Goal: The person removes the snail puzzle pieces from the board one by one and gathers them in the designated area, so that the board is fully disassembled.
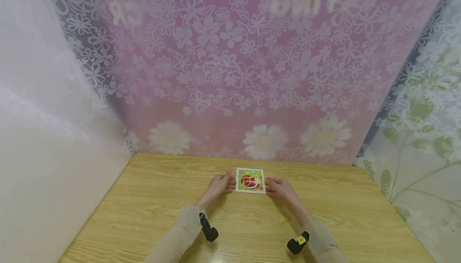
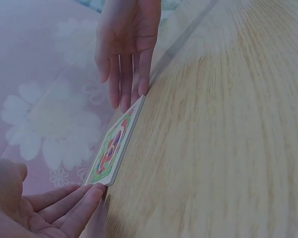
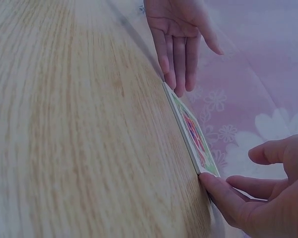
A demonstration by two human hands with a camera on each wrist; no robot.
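Observation:
A small square snail picture board [image 1: 250,181], green and red with a white border, lies flat on the wooden table. My left hand [image 1: 220,184] is at its left edge, fingers extended and thumb raised. At the opposite edge is my right hand [image 1: 281,188], its fingers stretched toward the board. In the left wrist view, the left fingertips [image 2: 95,191] touch a corner of the board [image 2: 109,153]. The right wrist view shows the right fingertips [image 3: 208,181] against the near end of the board [image 3: 193,136]. Neither hand curls round it.
The wooden table [image 1: 162,199] extends around the board and ends at a pink flowered backdrop [image 1: 230,75]. A pale wall [image 1: 47,115] stands on the left, a leaf-patterned one [image 1: 425,135] on the right. Each wrist wears a black camera [image 1: 209,229].

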